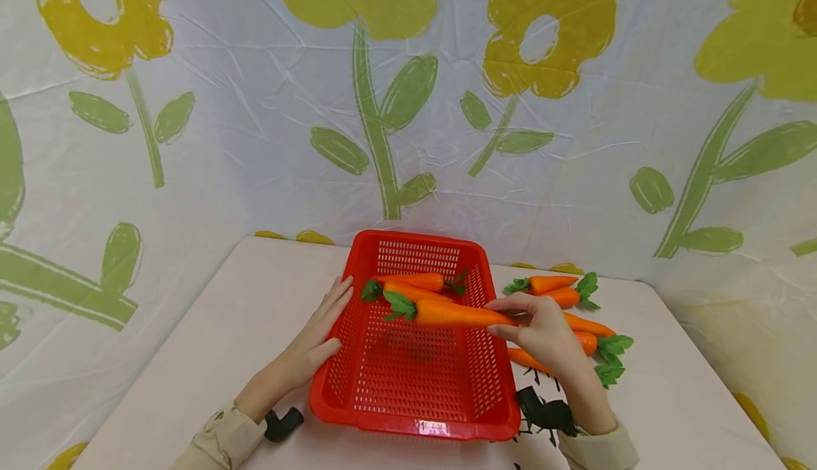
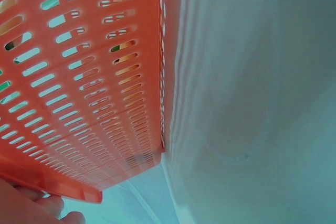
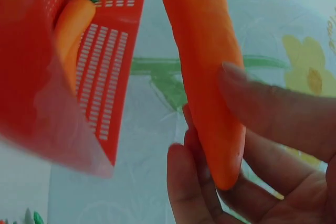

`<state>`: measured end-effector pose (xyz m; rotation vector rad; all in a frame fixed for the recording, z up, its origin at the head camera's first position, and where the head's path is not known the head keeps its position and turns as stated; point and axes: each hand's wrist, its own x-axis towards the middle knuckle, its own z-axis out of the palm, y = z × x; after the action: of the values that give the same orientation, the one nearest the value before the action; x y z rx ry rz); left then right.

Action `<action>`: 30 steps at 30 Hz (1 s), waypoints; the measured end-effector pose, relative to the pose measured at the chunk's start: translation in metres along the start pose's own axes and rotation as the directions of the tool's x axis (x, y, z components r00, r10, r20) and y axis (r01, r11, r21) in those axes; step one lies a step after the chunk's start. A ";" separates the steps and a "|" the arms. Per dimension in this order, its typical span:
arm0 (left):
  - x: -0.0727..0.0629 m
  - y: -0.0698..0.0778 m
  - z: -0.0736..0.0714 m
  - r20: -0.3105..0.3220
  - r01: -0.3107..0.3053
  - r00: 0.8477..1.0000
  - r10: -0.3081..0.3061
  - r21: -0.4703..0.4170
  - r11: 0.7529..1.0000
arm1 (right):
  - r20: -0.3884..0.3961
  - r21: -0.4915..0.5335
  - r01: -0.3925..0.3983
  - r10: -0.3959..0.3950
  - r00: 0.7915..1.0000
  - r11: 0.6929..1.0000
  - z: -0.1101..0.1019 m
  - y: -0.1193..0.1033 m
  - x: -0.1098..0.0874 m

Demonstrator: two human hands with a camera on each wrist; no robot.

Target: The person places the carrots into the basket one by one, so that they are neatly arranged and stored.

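Observation:
My right hand pinches a carrot near its tapered end, thumb on one side and fingers on the other. The carrot lies sideways above a red plastic basket, its leafy top to the left. Close up in the right wrist view, the thumb presses on the orange carrot. My left hand rests along the basket's left rim with its fingers extended. In the left wrist view, its fingertips touch the rim. Two other carrots, the upper one among them, lie inside the basket at its far end.
Several more carrots lie on the pale table to the basket's right, partly hidden by my right hand. A flower-printed cloth hangs behind the table. Black wrist straps show at both wrists.

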<state>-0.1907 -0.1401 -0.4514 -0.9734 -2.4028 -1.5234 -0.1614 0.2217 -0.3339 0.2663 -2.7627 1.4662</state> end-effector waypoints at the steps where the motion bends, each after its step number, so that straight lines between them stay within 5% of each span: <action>1: 0.000 0.000 0.000 -0.002 -0.004 1.000 0.004 0.001 1.000 | -0.002 0.003 -0.008 0.008 1.000 1.000 0.001 -0.001 0.000; 13: -0.001 -0.002 0.003 -0.005 -0.043 0.999 0.043 0.004 0.999 | -0.032 -0.096 -0.018 0.015 0.999 0.995 0.012 -0.006 0.002; 22: -0.001 -0.002 0.001 -0.011 -0.030 0.999 0.030 0.014 0.999 | 0.042 -0.253 0.094 -0.086 0.995 0.963 0.027 -0.017 0.020; 30: -0.001 0.000 -0.001 -0.008 -0.019 1.000 0.019 0.008 1.000 | 0.121 -0.319 0.133 -0.099 0.988 0.938 0.046 -0.030 0.050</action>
<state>-0.1896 -0.1413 -0.4517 -0.9841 -2.3856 -1.5077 -0.2030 0.1598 -0.3308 0.5015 -2.9502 0.9731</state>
